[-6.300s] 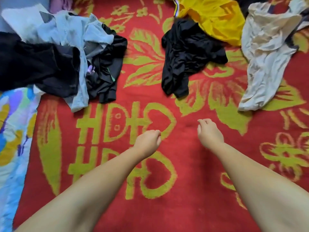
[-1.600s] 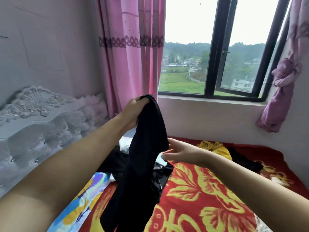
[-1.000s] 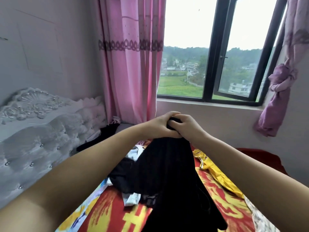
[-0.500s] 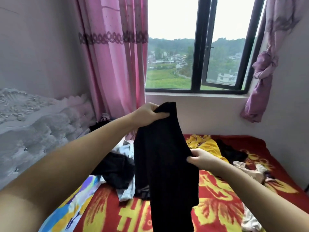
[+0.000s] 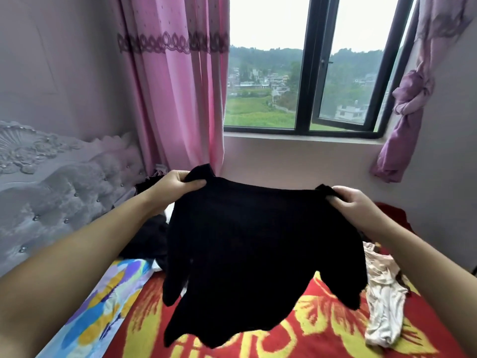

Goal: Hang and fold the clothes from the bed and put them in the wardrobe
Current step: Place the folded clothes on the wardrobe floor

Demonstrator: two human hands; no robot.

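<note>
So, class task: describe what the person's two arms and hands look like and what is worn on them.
Both forearms are bare to the edge of the picture, with no sleeves in view. The left hand and right hand wear no gloves, and no watch, bracelet or ring shows. Nails are too small to judge.

one black top point(image 5: 258, 241) (held up), two hands point(image 5: 178, 186), one cream garment point(image 5: 384, 301), two curtains point(image 5: 175, 86)
</note>
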